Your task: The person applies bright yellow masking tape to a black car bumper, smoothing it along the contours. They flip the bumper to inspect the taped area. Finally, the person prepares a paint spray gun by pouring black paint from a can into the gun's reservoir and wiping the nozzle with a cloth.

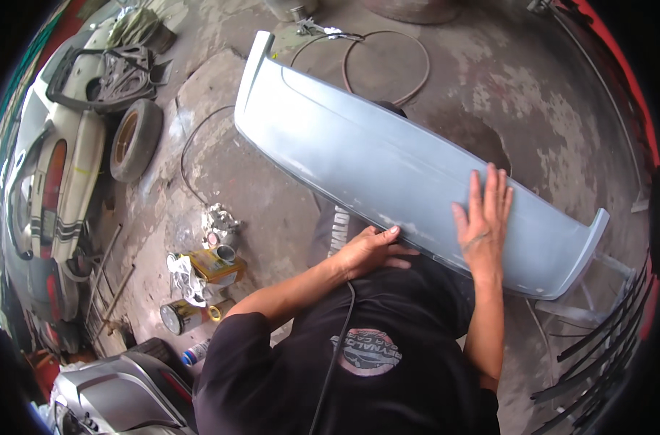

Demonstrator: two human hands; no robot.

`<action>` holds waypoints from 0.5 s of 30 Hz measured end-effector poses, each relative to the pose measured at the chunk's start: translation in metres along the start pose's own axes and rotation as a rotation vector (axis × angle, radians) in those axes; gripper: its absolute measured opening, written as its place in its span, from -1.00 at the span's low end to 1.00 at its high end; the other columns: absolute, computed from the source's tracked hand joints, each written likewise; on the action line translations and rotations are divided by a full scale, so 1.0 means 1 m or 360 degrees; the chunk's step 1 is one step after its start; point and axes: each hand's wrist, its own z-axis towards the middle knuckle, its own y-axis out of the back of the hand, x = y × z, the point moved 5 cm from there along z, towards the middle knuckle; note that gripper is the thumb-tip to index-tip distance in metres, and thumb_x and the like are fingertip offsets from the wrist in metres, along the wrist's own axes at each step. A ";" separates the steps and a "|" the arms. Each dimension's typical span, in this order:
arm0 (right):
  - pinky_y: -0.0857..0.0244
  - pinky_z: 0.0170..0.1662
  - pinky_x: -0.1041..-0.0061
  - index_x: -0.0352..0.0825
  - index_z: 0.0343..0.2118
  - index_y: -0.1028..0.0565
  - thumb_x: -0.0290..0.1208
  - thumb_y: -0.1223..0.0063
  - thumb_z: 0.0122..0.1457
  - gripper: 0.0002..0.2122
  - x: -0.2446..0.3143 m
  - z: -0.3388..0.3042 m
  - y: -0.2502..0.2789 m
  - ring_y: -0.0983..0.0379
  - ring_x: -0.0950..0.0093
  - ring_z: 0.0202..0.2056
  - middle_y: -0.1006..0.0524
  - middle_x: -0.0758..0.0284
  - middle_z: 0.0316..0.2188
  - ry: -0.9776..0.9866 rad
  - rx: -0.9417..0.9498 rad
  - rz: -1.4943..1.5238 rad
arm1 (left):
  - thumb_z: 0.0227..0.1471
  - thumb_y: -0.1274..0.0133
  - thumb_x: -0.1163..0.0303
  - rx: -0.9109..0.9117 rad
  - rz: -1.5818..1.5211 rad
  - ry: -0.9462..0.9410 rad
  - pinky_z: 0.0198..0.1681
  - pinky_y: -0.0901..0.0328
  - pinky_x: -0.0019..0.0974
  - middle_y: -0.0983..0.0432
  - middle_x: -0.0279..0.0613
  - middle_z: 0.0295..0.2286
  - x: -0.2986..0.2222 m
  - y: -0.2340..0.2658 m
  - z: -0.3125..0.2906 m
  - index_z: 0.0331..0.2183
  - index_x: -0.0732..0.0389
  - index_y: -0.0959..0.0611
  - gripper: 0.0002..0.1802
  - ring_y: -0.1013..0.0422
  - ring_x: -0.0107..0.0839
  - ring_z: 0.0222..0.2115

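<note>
Pale blue-grey coating covers most of the long, curved panel (pixel 373 163), which lies slantwise across the person's lap, its far left corner raised toward the top of the view and its right end reaching past the right thigh. Most of the face looks even and matt, so the broad surfacing seems largely done; whitish patches (pixel 396 222) along the near edge, by the left hand, suggest that some rubbing down or checking is left there. No glossy finish shows on the face, so any final coat is probably yet to come; the underside is hidden, and its state cannot be told

The right hand (pixel 483 230) lies flat and unclenched on the panel, fingers extended, holding nothing visible. The left hand (pixel 377 251) is at the near edge, its thumb by the rim and fingers loosely bent; whether it grips the panel, I cannot tell

Beyond the panel, a coiled hose (pixel 426 69) lies on the concrete floor (pixel 264 214). To the left are a yellow can (pixel 212 267) and, farther off, a tyre (pixel 136 140)
</note>
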 end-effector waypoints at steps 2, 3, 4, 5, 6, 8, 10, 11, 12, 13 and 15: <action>0.10 0.48 -0.22 -0.33 0.38 -0.32 -0.25 -0.27 0.28 -0.35 0.029 0.002 -0.009 0.00 -0.09 0.48 -0.11 0.01 0.48 0.0112 0.0108 0.0059 | 0.28 -0.26 0.08 0.0043 -0.0043 -0.0034 0.08 -0.48 0.13 -0.49 0.08 0.13 0.002 -0.001 0.005 0.21 0.32 -0.47 -0.33 -0.44 0.10 0.15; 0.10 0.48 -0.22 -0.33 0.39 -0.31 -0.26 -0.27 0.27 -0.34 0.039 -0.001 -0.014 0.01 -0.09 0.49 -0.10 0.01 0.48 0.0157 0.0173 0.0088 | 0.31 -0.23 0.13 0.0052 -0.0058 -0.0025 0.07 -0.49 0.12 -0.49 0.07 0.13 0.002 -0.001 0.006 0.19 0.30 -0.50 -0.40 -0.46 0.10 0.13; 0.09 0.48 -0.23 -0.32 0.39 -0.31 -0.26 -0.28 0.26 -0.34 0.045 -0.003 -0.016 0.01 -0.09 0.49 -0.10 0.01 0.48 0.0195 0.0181 0.0090 | 0.31 -0.23 0.16 0.0017 -0.0024 -0.0017 0.06 -0.50 0.12 -0.49 0.06 0.12 0.001 -0.002 0.006 0.19 0.30 -0.50 -0.42 -0.47 0.09 0.11; 0.09 0.48 -0.23 -0.31 0.39 -0.31 -0.27 -0.29 0.26 -0.34 0.050 -0.002 -0.019 0.01 -0.08 0.49 -0.10 0.01 0.48 0.0230 0.0177 0.0098 | 0.30 -0.24 0.15 0.0038 -0.0041 -0.0053 0.09 -0.48 0.16 -0.46 0.15 0.10 -0.001 -0.001 0.010 0.18 0.40 -0.47 -0.37 -0.47 0.13 0.11; 0.09 0.48 -0.24 -0.30 0.39 -0.32 -0.27 -0.29 0.25 -0.34 0.052 -0.004 -0.020 0.01 -0.08 0.49 -0.10 0.02 0.49 0.0263 0.0171 0.0106 | 0.29 -0.25 0.14 0.0060 -0.0056 -0.0087 0.11 -0.47 0.20 -0.43 0.24 0.08 -0.001 -0.001 0.011 0.17 0.51 -0.43 -0.31 -0.47 0.16 0.12; 0.06 0.46 -0.26 -0.26 0.39 -0.33 -0.28 -0.30 0.24 -0.34 0.052 -0.010 -0.018 -0.01 -0.04 0.49 -0.12 0.05 0.48 0.0298 0.0210 0.0126 | 0.28 -0.26 0.15 0.0049 -0.0087 -0.0073 0.07 -0.49 0.14 -0.46 0.12 0.09 0.003 0.000 0.011 0.18 0.42 -0.46 -0.34 -0.48 0.11 0.09; 0.05 0.46 -0.26 -0.25 0.38 -0.34 -0.29 -0.31 0.23 -0.34 0.050 -0.016 -0.015 -0.03 -0.03 0.49 -0.14 0.06 0.48 0.0344 0.0256 0.0148 | 0.30 -0.24 0.17 0.0060 -0.0138 -0.0041 0.06 -0.50 0.10 -0.51 0.00 0.10 0.006 0.004 0.013 0.17 0.32 -0.53 -0.43 -0.50 0.06 0.08; 0.04 0.46 -0.26 -0.25 0.37 -0.35 -0.30 -0.32 0.22 -0.35 0.050 -0.019 -0.014 -0.04 -0.02 0.48 -0.15 0.07 0.48 0.0367 0.0270 0.0167 | 0.30 -0.24 0.15 0.0060 -0.0129 -0.0051 0.06 -0.50 0.10 -0.52 0.00 0.10 0.005 0.006 0.013 0.17 0.32 -0.52 -0.41 -0.50 0.05 0.08; 0.04 0.45 -0.26 -0.25 0.36 -0.37 -0.31 -0.32 0.22 -0.36 0.050 -0.025 -0.013 -0.05 -0.02 0.48 -0.17 0.07 0.47 0.0392 0.0285 0.0185 | 0.30 -0.24 0.12 0.0059 -0.0121 -0.0063 0.06 -0.49 0.10 -0.52 -0.01 0.09 0.004 0.007 0.013 0.18 0.32 -0.52 -0.39 -0.50 0.03 0.08; 0.03 0.45 -0.26 -0.25 0.35 -0.39 -0.31 -0.33 0.21 -0.37 0.050 -0.031 -0.010 -0.07 -0.02 0.48 -0.18 0.08 0.47 0.0419 0.0300 0.0203 | 0.29 -0.24 0.09 0.0059 -0.0115 -0.0077 0.07 -0.49 0.10 -0.53 -0.01 0.09 0.003 0.007 0.014 0.19 0.32 -0.52 -0.37 -0.51 0.02 0.07; 0.03 0.45 -0.25 -0.26 0.33 -0.42 -0.33 -0.34 0.19 -0.38 0.044 -0.038 -0.007 -0.09 -0.02 0.47 -0.21 0.08 0.46 0.0402 0.0322 0.0208 | 0.30 -0.22 0.02 0.0008 -0.0062 -0.0120 0.05 -0.50 0.07 -0.53 0.00 0.09 -0.002 0.003 0.011 0.19 0.33 -0.51 -0.33 -0.51 -0.01 0.07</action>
